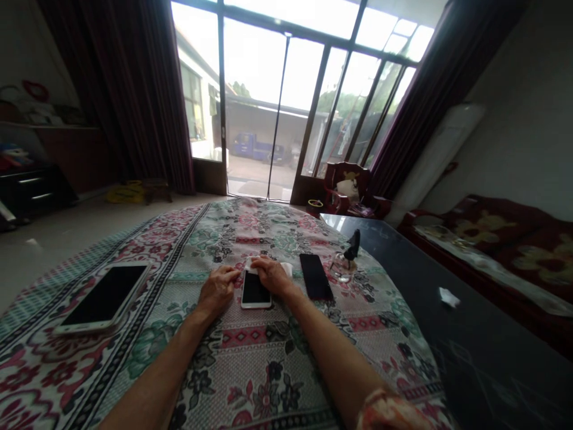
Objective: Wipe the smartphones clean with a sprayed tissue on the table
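Observation:
A white-framed smartphone [256, 292] with a dark screen lies face up on the patterned tablecloth [264, 340]. Over its upper part, my right hand [274, 276] presses a white tissue [286, 269] against the glass, fingers closed on it. The far end of the phone is hidden under hand and tissue. My left hand [218, 289] rests on the cloth just left of the phone, fingers curled in with nothing visible in them. Its fingertips are close to the phone's edge; whether they touch it I cannot tell.
A black phone [316, 277] lies to the right, beside a small glass jar [342, 267] with a dark object at its top. At the left is a large white tablet-like device [105, 298]. A dark table [474, 334] adjoins on the right, holding a crumpled white tissue [448, 297].

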Available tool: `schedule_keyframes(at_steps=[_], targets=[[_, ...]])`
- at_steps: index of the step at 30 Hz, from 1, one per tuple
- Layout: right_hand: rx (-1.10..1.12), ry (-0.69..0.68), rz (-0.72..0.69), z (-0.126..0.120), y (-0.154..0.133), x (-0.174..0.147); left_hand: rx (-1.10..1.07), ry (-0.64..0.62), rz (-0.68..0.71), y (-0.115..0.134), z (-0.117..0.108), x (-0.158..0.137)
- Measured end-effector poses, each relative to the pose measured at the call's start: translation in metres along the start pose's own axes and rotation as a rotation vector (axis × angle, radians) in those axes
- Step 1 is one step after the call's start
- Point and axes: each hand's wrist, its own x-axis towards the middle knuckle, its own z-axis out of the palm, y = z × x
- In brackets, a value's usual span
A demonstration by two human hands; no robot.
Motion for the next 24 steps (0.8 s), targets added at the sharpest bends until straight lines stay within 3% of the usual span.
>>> schedule_keyframes(at_steps=[4, 7, 13, 24], targets=[[0.022, 0.022, 0.052, 0.005, 0.006, 0.016, 0.017, -0.004, -0.022, 0.004, -0.002, -0.001], [0.0, 0.022, 0.01, 0.007, 0.005, 0.014, 0.02, 0.005, -0.025, 0.004, -0.001, 0.0], [-0.026, -0.079, -0.176, -0.002, -0.008, -0.022, 0.005, 0.025, -0.034, 0.003, 0.002, 0.0], [-0.044, -0.172, -0.296, -0.017, -0.029, -0.083, -0.027, 0.04, -0.04, 0.002, 0.002, 0.0]])
